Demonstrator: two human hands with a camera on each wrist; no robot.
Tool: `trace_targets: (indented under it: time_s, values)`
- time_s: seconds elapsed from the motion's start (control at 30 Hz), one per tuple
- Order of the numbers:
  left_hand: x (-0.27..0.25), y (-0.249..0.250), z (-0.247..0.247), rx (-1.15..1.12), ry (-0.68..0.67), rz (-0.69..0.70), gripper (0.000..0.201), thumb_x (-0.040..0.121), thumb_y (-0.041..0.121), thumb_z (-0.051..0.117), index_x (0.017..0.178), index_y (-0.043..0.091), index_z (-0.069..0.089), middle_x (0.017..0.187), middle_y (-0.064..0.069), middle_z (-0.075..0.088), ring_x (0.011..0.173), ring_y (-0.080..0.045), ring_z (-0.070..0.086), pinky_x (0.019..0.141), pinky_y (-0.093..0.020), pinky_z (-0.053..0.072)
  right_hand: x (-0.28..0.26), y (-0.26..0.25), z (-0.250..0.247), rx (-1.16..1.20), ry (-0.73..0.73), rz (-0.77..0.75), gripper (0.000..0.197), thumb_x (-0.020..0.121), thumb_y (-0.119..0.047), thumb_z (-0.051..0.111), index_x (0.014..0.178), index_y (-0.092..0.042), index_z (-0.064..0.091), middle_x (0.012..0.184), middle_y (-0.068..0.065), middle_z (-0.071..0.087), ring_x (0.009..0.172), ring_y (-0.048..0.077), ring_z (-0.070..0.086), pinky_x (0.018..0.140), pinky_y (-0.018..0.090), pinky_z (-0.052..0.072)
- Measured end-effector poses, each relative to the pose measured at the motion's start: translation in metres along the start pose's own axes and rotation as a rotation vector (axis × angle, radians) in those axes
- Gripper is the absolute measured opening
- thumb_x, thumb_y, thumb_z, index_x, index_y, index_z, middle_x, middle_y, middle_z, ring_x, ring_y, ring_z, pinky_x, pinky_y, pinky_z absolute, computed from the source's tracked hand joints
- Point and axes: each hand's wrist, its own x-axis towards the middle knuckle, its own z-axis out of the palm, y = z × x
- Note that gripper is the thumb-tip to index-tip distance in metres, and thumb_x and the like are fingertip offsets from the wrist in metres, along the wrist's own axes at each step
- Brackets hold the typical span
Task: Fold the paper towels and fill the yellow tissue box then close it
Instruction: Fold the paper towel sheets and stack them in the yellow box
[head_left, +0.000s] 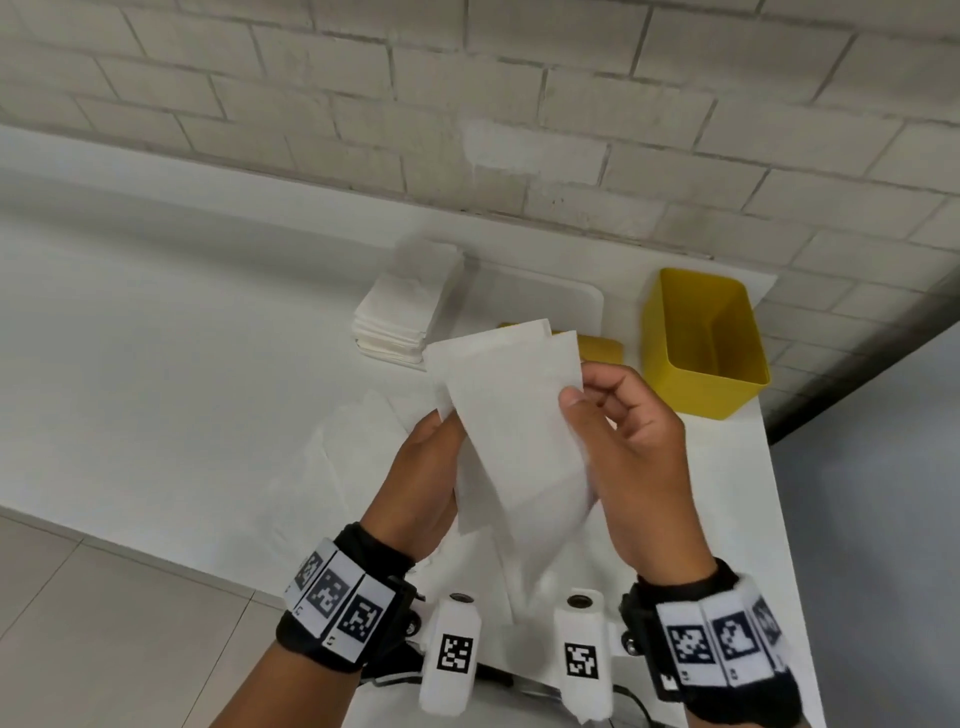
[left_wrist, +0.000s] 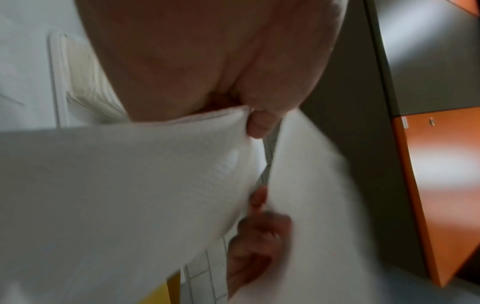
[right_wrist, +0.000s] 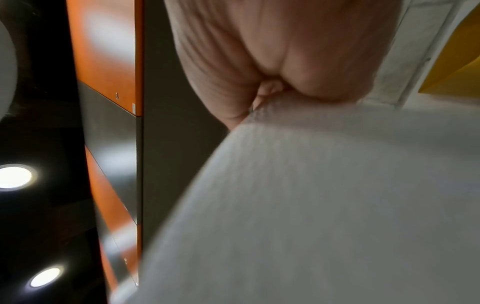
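Note:
I hold a white paper towel (head_left: 511, 415) upright above the table, folded over itself with its top edges uneven. My left hand (head_left: 426, 467) grips its left side from behind; the fingers are hidden by the paper. My right hand (head_left: 618, 431) pinches the right edge between thumb and curled fingers. The towel (left_wrist: 130, 195) fills the left wrist view, and the same towel (right_wrist: 324, 205) fills the right wrist view. The yellow tissue box (head_left: 701, 343) stands open and empty at the far right. Its yellow lid (head_left: 597, 349) lies flat behind the towel, mostly hidden.
A stack of folded white towels (head_left: 410, 306) sits at the back on a white tray (head_left: 550, 296). An unfolded towel (head_left: 353, 447) lies on the white table (head_left: 156, 364) under my hands. The table's right edge runs just past the box. A brick wall (head_left: 467, 104) stands behind.

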Motion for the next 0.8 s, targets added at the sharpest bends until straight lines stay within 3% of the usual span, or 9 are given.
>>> trace_targets:
  time_s: [0.13,0.2,0.3,0.43,0.5,0.6,0.8]
  values:
    - [-0.004,-0.002,0.005,0.002,-0.087,0.022,0.036,0.102,0.032,0.052,0.129,0.013,0.066,0.124,-0.006,0.074,0.119,-0.022,0.068,0.104,-0.038,0.053,0.004,0.007,0.010,-0.003,0.137,0.035,0.024,0.095,-0.013,0.070,0.112,-0.028,0.066,0.092,0.004,0.074,0.083,0.022,0.070,0.078,0.042,0.057]
    - [-0.005,-0.001,0.007,-0.006,-0.119,0.041,0.039,0.098,0.041,0.056,0.126,0.017,0.067,0.123,-0.003,0.075,0.117,-0.019,0.069,0.103,-0.035,0.053,0.004,0.007,0.011,-0.019,0.162,0.031,0.027,0.094,-0.015,0.070,0.116,-0.030,0.063,0.088,0.000,0.072,0.074,0.015,0.066,0.071,0.034,0.056]
    - [-0.005,-0.001,0.009,-0.024,-0.148,0.060,0.051,0.092,0.051,0.045,0.132,0.024,0.062,0.127,0.002,0.073,0.121,-0.015,0.067,0.104,-0.034,0.052,0.002,0.006,0.011,-0.012,0.181,0.031,0.030,0.094,-0.014,0.070,0.118,-0.030,0.061,0.085,-0.003,0.070,0.070,0.008,0.064,0.065,0.020,0.053]
    - [-0.006,0.000,0.013,-0.120,-0.186,0.071,0.057,0.089,0.057,0.039,0.134,0.028,0.058,0.131,0.002,0.071,0.123,-0.014,0.066,0.100,-0.030,0.055,0.002,0.007,0.010,-0.027,0.185,0.028,0.032,0.094,-0.015,0.070,0.120,-0.030,0.060,0.084,-0.003,0.069,0.071,0.006,0.065,0.066,0.018,0.051]
    - [-0.006,0.000,0.015,-0.131,-0.198,0.087,0.058,0.091,0.058,0.035,0.136,0.028,0.056,0.134,0.002,0.069,0.127,-0.015,0.063,0.105,-0.032,0.052,0.002,0.007,0.008,-0.030,0.179,0.022,0.032,0.094,-0.015,0.070,0.120,-0.030,0.060,0.084,-0.003,0.069,0.072,0.007,0.065,0.066,0.018,0.051]
    - [-0.006,0.000,0.016,-0.119,-0.219,0.091,0.053,0.089,0.055,0.038,0.129,0.028,0.061,0.128,0.004,0.072,0.122,-0.013,0.066,0.104,-0.031,0.054,0.002,0.008,0.006,-0.031,0.173,0.012,0.034,0.094,-0.015,0.071,0.122,-0.031,0.059,0.085,-0.001,0.070,0.074,0.007,0.067,0.068,0.016,0.052]
    - [-0.005,-0.002,0.016,-0.052,-0.198,0.037,0.039,0.100,0.047,0.048,0.126,0.025,0.067,0.130,-0.002,0.071,0.124,-0.019,0.065,0.111,-0.043,0.046,0.002,0.008,0.004,-0.018,0.178,0.003,0.040,0.093,-0.015,0.071,0.126,-0.030,0.055,0.081,-0.005,0.069,0.068,0.000,0.065,0.065,0.012,0.049]
